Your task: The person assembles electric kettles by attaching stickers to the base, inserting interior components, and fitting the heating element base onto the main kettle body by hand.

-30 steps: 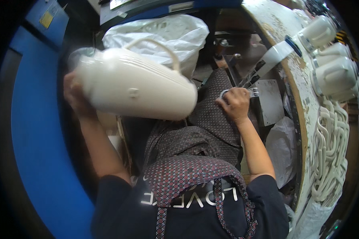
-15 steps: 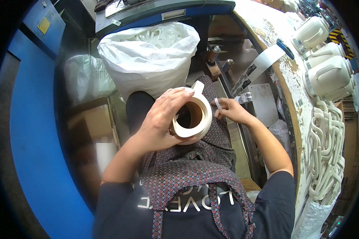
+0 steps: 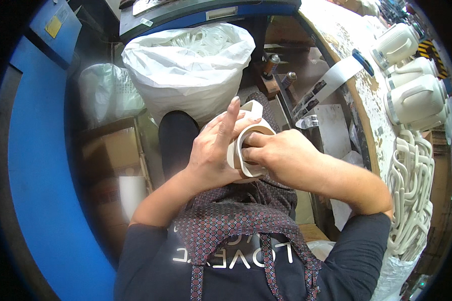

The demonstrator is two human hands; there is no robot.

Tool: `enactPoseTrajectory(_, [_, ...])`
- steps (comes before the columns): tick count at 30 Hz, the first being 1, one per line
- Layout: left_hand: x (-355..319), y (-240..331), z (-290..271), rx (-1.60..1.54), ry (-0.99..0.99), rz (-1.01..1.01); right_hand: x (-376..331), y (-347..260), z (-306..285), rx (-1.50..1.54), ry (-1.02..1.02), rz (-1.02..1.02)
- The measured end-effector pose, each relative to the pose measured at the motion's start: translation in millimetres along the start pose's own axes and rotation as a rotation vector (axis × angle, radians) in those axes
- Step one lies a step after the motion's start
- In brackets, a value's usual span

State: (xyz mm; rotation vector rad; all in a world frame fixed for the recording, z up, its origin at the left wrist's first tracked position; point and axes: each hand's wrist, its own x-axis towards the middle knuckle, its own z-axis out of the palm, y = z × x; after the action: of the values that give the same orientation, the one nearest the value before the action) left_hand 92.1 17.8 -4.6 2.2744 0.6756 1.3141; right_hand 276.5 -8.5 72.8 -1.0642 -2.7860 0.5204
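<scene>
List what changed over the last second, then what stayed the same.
A second ago the left hand held a white kettle body up at the left while the right hand rested low. Now both hands meet over the lap on the white kettle body, its open rim facing up, right fingers pressing inside it. The big white bag and the kettles on the bench have stayed put.

Single head-worn fisheye view, facing steeply down, close over lap

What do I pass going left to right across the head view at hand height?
Blue machine panel → cardboard box → left hand → cream plastic ring part → right hand → pile of white handles.
</scene>
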Motion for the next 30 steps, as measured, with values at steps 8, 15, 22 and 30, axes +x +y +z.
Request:
enactPoseTrajectory(8, [-5.4, 12.0, -8.1, 0.059, -0.052, 0.020, -3.1, 10.5, -11.5, 0.103, -0.136, -0.039])
enactPoseTrajectory(15, [22.6, -1.6, -30.7, 0.082, -0.161, 0.138, -23.1, -1.0, 25.0, 0.252, 0.496, -0.001])
enactPoseTrajectory(22, [69.6, -70.5, -146.1, -0.654, 0.402, -0.510, -46.4, 37.6, 24.5, -0.017, 0.121, 0.034])
enactPoseTrajectory(30, [119.2, -167.6, -145.9, -0.654, 0.228, -0.794, -14.8, 181.6, 28.6, 1.021, 0.783, 0.143])
